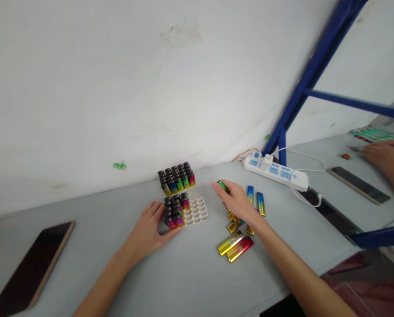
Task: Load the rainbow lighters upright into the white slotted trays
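My left hand (148, 230) braces the left end of a white tray (200, 210), with the thumb along its front edge and the fingers by its left side. Several lighters (173, 212), black-topped with shiny purple and green bodies, stand upright in the tray's left part. The holes on its right show bare. Between thumb and fingers, my right hand (234, 199) pinches a shiny green lighter (223, 186), partly hidden by the hand. Below and beside that hand lie loose metallic lighter casings, among them a yellow one (230, 243), a red-and-gold one (240, 249) and a blue-and-gold one (260, 204).
Behind the tray stands a second block of upright lighters (177, 178) near the wall. A white power strip (276, 171) with cables lies at the back right, by a blue metal frame (302, 88). A phone (34, 264) lies at left. Another person's hand (384, 154) works at far right.
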A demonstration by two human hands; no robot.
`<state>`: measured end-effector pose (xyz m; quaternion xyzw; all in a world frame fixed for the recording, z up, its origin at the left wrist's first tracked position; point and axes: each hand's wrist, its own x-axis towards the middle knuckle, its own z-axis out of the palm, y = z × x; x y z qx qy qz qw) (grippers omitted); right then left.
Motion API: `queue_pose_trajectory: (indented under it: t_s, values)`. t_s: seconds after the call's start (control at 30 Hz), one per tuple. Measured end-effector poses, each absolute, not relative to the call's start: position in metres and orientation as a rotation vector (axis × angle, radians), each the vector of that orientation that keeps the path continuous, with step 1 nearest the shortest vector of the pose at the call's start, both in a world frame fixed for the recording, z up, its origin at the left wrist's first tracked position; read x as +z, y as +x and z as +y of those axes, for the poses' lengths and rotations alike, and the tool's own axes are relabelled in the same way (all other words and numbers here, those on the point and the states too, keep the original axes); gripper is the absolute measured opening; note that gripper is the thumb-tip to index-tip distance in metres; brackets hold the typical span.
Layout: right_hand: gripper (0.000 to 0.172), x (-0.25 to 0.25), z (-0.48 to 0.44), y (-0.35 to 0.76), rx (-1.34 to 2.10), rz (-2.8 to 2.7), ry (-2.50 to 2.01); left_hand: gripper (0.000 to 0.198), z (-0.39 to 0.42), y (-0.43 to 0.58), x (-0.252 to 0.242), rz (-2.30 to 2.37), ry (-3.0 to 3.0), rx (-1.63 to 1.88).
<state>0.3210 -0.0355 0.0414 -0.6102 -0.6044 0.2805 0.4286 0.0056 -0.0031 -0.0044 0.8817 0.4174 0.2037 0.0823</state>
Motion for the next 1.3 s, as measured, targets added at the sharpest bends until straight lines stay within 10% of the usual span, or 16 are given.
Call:
queue_pose_trajectory:
  t_s: [1.3]
  values:
    - [0.033,0.02,-0.054,0.263,0.253,-2.356,-1.333,0.048,-0.02,-0.005,-0.002,1.179,2.54,0.606]
